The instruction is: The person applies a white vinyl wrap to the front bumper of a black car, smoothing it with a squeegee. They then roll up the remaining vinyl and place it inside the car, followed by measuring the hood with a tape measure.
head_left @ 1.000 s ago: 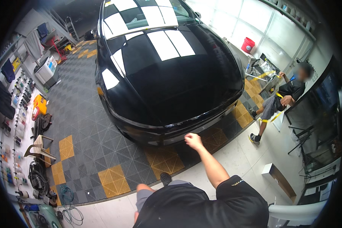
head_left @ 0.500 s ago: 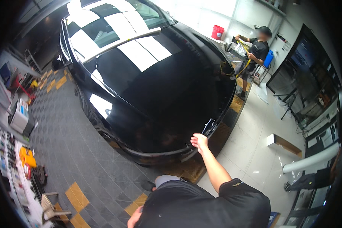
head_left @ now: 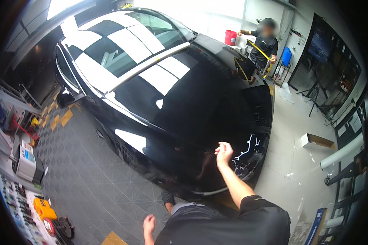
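My right hand [head_left: 223, 154] is raised over the front of a glossy black car [head_left: 184, 118], close to the near headlight opening. Its fingers are curled together; whether anything thin is between them I cannot make out. Beside it, the car's front corner shows dark inner parts and a white strip [head_left: 244, 152]. My left hand [head_left: 149, 223] hangs low by my side over the floor, fingers curled in, with nothing seen in it. A long pale roll [head_left: 151, 63] lies across the car near the windscreen base.
Across the car a person [head_left: 265, 43] in a cap handles a yellow strap-like length [head_left: 259, 50]. A red bucket [head_left: 230, 37] stands behind. On the pale floor to the right lies an open long box [head_left: 318, 141]. Bottles, a yellow container [head_left: 44, 209] and a printer-like machine [head_left: 28, 159] line the left.
My right hand has shifted from the car's front edge to above its near front corner. My left hand has swung outward. The person opposite has stretched an arm toward the red bucket.
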{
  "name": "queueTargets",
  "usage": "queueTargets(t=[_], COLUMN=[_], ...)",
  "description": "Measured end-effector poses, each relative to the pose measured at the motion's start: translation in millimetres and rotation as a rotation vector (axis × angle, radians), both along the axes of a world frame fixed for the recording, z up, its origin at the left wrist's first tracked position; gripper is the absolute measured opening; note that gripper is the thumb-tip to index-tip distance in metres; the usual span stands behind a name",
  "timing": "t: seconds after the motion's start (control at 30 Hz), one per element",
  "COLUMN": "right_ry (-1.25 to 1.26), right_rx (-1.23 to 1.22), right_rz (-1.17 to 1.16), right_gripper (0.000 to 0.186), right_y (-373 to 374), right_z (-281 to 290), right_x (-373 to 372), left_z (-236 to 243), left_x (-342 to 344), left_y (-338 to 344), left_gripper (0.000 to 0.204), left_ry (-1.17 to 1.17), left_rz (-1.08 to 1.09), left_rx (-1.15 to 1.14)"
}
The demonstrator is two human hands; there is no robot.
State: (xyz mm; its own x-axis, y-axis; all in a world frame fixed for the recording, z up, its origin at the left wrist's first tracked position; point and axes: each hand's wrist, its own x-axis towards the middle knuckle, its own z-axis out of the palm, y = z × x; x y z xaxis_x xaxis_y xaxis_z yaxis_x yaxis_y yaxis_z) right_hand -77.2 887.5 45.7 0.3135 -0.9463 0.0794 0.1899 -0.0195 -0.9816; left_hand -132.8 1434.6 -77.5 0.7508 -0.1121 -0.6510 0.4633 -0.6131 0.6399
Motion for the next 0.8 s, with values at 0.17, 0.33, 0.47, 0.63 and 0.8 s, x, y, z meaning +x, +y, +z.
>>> queueTargets(t=[0.17, 0.33, 0.47, 0.63, 0.8], right_ry=[-0.076, -0.009, 0.08, 0.152, 0.086], right_rx=[0.015, 0.121, 0.117, 0.113, 0.437], right_rz=[0.287, 0.294, 0.268, 0.117, -0.222], right_gripper=[0.014, 0.014, 0.012, 0.011, 0.015], right_y=[105.8, 143.5, 165.2, 216.9, 268.1], right_z=[40.7, 59.6, 58.3, 48.3, 42.8], right_x=[104.2, 127.4, 130.6, 133.8, 148.1], left_z=[-36.8, -41.4, -50.7, -45.2, 69.8], left_x=[44.1, 140.7, 236.7, 364.9, 538.0], left_y=[110.9, 117.9, 110.3, 99.3, 53.3], left_gripper=[0.035, 0.034, 0.035, 0.037, 0.038], left_ry=[0.345, 0.251, 0.216, 0.317, 0.462], left_rz=[0.017, -0.083, -0.18, -0.307, -0.578], left_rx=[0.152, 0.104, 0.058, 0.03, -0.091])
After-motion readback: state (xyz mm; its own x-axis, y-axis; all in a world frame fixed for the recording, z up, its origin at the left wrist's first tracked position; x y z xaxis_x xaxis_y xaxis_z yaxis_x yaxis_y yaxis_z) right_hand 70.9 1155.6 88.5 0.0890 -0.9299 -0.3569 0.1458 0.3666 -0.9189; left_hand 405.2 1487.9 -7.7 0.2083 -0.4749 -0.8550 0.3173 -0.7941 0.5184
